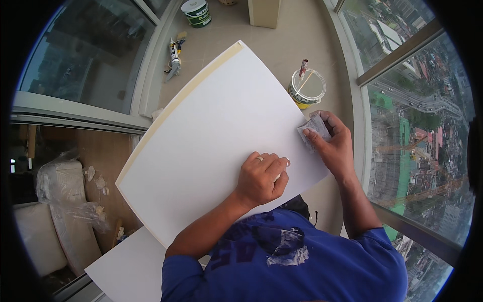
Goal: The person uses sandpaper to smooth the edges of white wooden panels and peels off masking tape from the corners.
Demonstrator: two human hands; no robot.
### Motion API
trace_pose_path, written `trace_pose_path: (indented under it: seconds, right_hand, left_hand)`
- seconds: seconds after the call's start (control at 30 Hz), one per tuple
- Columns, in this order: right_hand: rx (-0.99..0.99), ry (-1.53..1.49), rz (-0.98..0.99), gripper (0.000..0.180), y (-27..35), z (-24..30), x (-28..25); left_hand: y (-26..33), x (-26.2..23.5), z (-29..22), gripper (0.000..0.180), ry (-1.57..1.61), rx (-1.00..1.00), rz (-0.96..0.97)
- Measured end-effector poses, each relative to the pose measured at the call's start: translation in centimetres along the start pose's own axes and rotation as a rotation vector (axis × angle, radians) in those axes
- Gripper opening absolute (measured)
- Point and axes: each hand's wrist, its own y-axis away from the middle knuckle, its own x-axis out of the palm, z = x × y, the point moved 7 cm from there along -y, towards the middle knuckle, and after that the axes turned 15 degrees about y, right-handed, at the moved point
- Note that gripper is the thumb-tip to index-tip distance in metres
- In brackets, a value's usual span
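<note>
A large white board [201,121] with a cream strip along its far-left edge slants across the space in front of me. My right hand [336,143] is at the board's right edge, pinching a folded grey sheet of sandpaper [314,132] dusted white, thumb on top and fingers behind. Over the lower right part of the board, my left hand [261,177] is curled closed. Whitish bits show between its fingers, but what it grips is mostly hidden. White dust marks the fingers of my right hand.
Beyond the board stands a paint bucket [308,86] with a brush on its lid. Another bucket [196,13], a caulking gun [174,61] and a box [264,12] are farther off. Windows line the right; a second white panel [128,267] lies lower left, near plastic-wrapped furniture [68,186].
</note>
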Motion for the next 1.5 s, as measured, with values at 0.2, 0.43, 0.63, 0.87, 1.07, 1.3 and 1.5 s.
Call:
trace_pose_path:
  seconds: [0.2,0.43,0.63,0.87,1.07,1.3,1.5]
  right_hand:
    - [0.114,0.073,0.152,0.025,-6.1,1.2,1.8]
    - [0.164,-0.273,0.278,0.022,-13.4,4.3,6.3]
    - [0.207,-0.357,0.239,0.022,-9.2,0.8,5.5]
    - [0.224,-0.339,0.215,0.021,-11.9,3.1,5.4]
    - [0.236,-0.273,0.132,0.018,-8.4,0.7,4.1]
    - [0.11,-0.004,0.056,0.025,-8.3,2.4,2.3]
    - [0.135,0.041,0.12,0.027,-8.4,2.7,2.2]
  left_hand:
    - [0.3,0.4,-0.1,0.014,-0.094,0.035,0.016]
    - [0.0,0.4,-0.3,0.013,-0.096,0.031,0.014]
    - [0.7,0.3,-0.1,0.013,-0.087,-0.006,0.008]
    - [0.0,0.6,-0.7,0.015,-0.069,0.015,0.029]
    - [0.3,0.6,-0.2,0.015,-0.082,0.015,0.005]
    - [0.2,0.7,-0.4,0.014,-0.075,0.011,0.016]
    - [0.0,0.8,-0.3,0.013,-0.078,0.005,0.016]
